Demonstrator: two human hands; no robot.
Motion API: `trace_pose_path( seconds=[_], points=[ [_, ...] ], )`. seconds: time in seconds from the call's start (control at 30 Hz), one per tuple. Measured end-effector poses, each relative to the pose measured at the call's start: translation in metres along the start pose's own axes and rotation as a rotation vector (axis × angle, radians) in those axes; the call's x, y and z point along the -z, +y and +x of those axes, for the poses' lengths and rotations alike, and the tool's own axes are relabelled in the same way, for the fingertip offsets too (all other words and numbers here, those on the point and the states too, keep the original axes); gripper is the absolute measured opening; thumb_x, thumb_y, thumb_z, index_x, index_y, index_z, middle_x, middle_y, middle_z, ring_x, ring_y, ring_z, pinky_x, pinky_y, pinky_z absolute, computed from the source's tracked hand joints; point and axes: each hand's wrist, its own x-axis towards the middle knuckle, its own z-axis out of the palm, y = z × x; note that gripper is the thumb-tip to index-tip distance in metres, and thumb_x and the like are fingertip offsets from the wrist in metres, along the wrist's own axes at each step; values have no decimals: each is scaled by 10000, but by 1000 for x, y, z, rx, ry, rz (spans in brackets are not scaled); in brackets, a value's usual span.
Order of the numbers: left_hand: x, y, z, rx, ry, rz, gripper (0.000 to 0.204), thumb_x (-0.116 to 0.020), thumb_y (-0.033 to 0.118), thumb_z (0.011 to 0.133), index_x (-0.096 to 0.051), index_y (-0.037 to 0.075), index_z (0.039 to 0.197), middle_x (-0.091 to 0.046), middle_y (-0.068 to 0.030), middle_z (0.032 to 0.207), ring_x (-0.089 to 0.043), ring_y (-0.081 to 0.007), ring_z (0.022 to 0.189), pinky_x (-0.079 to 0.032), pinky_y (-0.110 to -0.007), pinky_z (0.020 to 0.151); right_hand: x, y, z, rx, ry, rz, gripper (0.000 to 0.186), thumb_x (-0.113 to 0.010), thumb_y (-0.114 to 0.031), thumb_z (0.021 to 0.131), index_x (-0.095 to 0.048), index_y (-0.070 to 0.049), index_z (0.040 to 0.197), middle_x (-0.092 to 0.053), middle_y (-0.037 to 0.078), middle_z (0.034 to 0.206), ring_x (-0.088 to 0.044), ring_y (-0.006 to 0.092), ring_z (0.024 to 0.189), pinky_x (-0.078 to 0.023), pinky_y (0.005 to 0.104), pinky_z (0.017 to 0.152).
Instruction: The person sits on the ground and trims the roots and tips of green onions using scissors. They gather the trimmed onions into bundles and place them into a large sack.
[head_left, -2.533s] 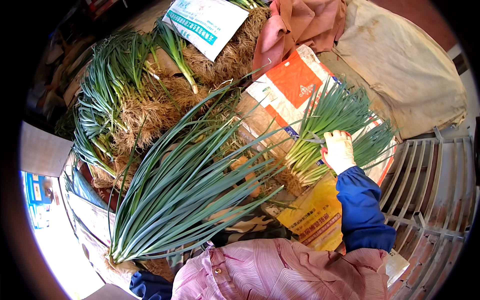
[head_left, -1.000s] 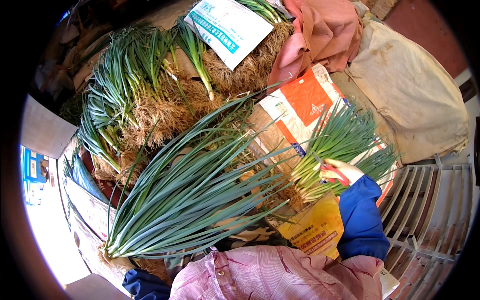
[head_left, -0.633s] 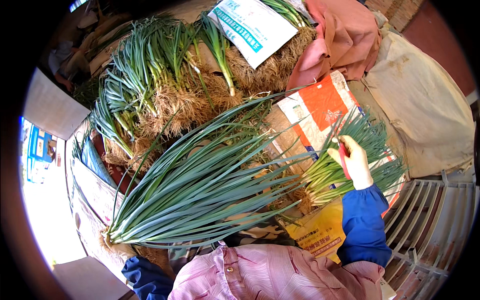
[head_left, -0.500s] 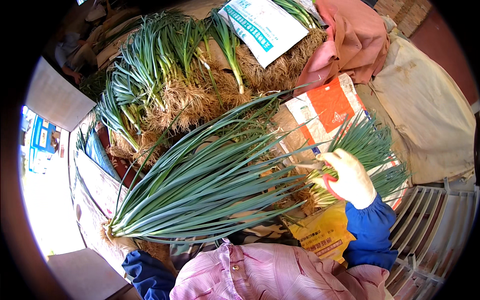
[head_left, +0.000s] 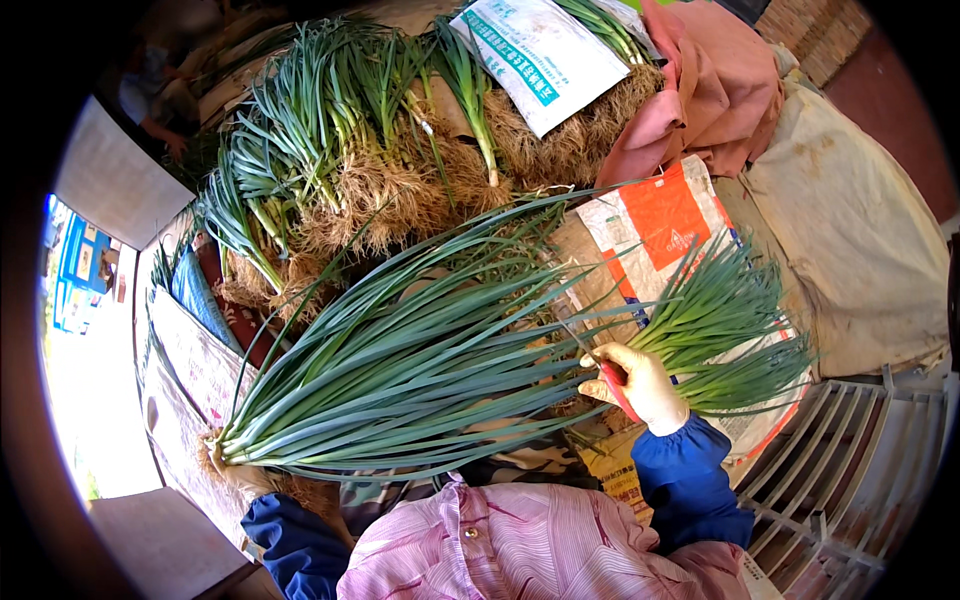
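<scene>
While both hands are busy, lines below.
bundle: big bunch of long green leaves (head_left: 400,370), centre of frame, fanned from lower left toward right
left hand: left hand (head_left: 235,470), lower left, mostly hidden under the root end; grip looks clenched on the bundle's base
right hand: right hand (head_left: 640,385), right of centre, pale glove, grip closed on a red-handled tool (head_left: 618,385) at the leaf tips
handling: looks light, floppy, leaves bend and bruise easily; best held at the tight root end
small bunch: smaller green bunch (head_left: 720,320) just right of the glove
packages: white-and-orange sack (head_left: 660,215) under it, upper right; yellow bag (head_left: 610,470) below the glove
label: white-and-teal printed sheet (head_left: 540,50), top centre, on rooted plants (head_left: 340,150)
cloth: pink cloth (head_left: 710,100), upper right
</scene>
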Motion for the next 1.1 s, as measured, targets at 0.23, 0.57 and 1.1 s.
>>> trace_pose_path(
  seconds=[0.23, 0.57, 1.1],
  points=[
    [-18, -4, -14, -209, -5, 90, 348, -560, 180, 835, -596, 38, 1151, -644, -146, 1116, -612, -295, 1046, -479, -447, 968, 41, 5, -4, 46, 199, -696, 475, -810, -356, 711, -607, -17, 974, -605, 169, 840, -606, 347, 791, -477, 423, 696],
    [2, 0, 0, -105, -29, 3, 335, -568, 149, 835, -595, 37, 1149, -640, -159, 1072, -619, -294, 1009, -511, -434, 919, 26, -5, 37, -204, -163, -420, 654, -755, -531, 743, -611, 24, 1057, -658, 202, 865, -645, 334, 798, -487, 382, 709],
    [6, -5, 3, -93, -51, 58, 366, -572, 192, 828, -601, 31, 1155, -642, -154, 1112, -608, -313, 1045, -486, -469, 955, 35, 33, 11, -243, -27, -390, 659, -779, -497, 739, -560, 38, 1057, -596, 170, 835, -577, 291, 750, -460, 371, 698]
  ],
)
